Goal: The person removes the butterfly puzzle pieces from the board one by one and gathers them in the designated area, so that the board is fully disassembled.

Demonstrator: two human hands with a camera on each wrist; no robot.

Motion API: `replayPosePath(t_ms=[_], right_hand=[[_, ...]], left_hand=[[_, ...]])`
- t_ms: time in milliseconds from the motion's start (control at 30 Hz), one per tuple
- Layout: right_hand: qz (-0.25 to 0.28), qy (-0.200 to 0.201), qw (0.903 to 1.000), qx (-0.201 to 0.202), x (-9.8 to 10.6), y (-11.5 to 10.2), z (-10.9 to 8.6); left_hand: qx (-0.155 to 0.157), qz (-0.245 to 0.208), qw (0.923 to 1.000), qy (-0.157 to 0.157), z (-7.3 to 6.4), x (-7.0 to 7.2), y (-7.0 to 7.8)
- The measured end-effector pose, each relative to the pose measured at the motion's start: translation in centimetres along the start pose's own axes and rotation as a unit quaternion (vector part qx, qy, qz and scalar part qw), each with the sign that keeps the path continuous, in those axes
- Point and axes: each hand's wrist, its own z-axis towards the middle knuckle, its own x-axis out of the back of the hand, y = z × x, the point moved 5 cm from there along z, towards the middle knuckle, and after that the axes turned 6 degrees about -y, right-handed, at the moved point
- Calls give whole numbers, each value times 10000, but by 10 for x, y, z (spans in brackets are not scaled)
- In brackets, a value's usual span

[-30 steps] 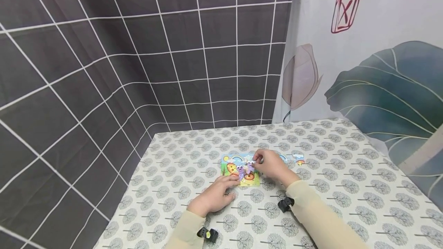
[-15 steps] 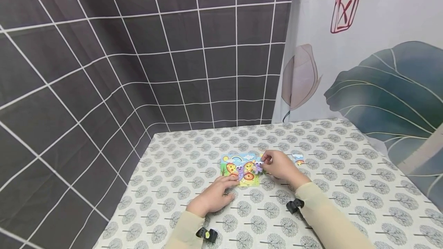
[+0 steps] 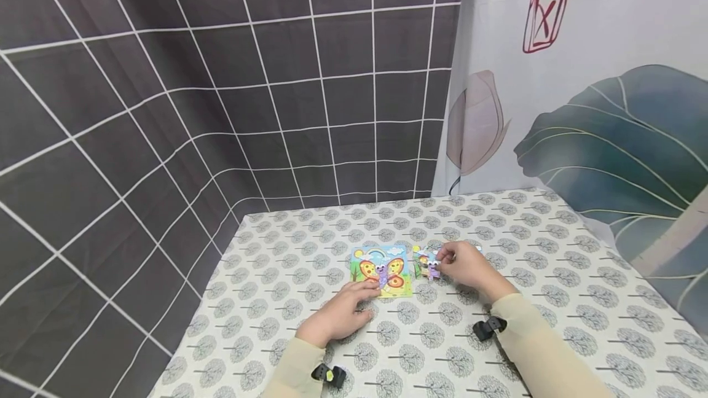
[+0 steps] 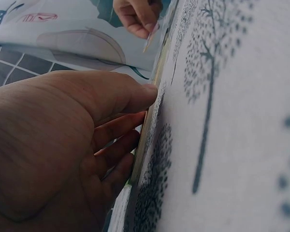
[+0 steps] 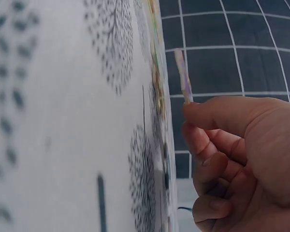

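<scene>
A square jigsaw puzzle board [image 3: 399, 289] with a butterfly picture lies flat on the table in the head view. My left hand [image 3: 344, 311] rests its fingers on the board's lower left part, and the left wrist view shows its fingers [image 4: 117, 130] along the board's edge. To the right of the board, my right hand [image 3: 467, 268] pinches a puzzle piece [image 3: 432, 268] with purple on it between thumb and fingertips. In the right wrist view the same puzzle piece [image 5: 182, 77] stands edge-on, held off the tabletop. Below it are colourful loose pieces, partly hidden.
A tree-patterned cloth [image 3: 310, 244] covers the table. Right of the board lie loose puzzle pieces [image 3: 416, 252], some behind my right hand. A dark gridded curtain [image 3: 332, 103] hangs behind and at the left, with a pale floral curtain [image 3: 581, 140] at the right.
My right hand has moved right with the pinched piece, from over the board to over the loose pieces. The whole butterfly picture now shows. My left hand has stayed put.
</scene>
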Motion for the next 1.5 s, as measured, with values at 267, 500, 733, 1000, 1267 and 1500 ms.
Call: replayPosePath(t_ms=[267, 500, 733, 1000, 1267, 1500], right_hand=[[74, -11, 9996, -277, 8, 16, -6], [-228, -23, 9996, -150, 17, 21, -9], [-334, -55, 9994, -56, 20, 25, -10], [-494, -36, 9987, -134, 22, 28, -13], [-428, 20, 9990, -157, 22, 28, -15], [-345, 35, 9993, -118, 24, 29, -16]], left_hand=[[21, -64, 10000, -14, 1, -3, -3], [-15, -70, 10000, -13, 1, -1, -3], [-21, -62, 10000, -29, 1, 0, -4], [-4, -60, 10000, -41, 1, -1, -4], [-33, -53, 10000, -28, 1, -1, -4], [-26, -57, 10000, -30, 0, -1, -3]])
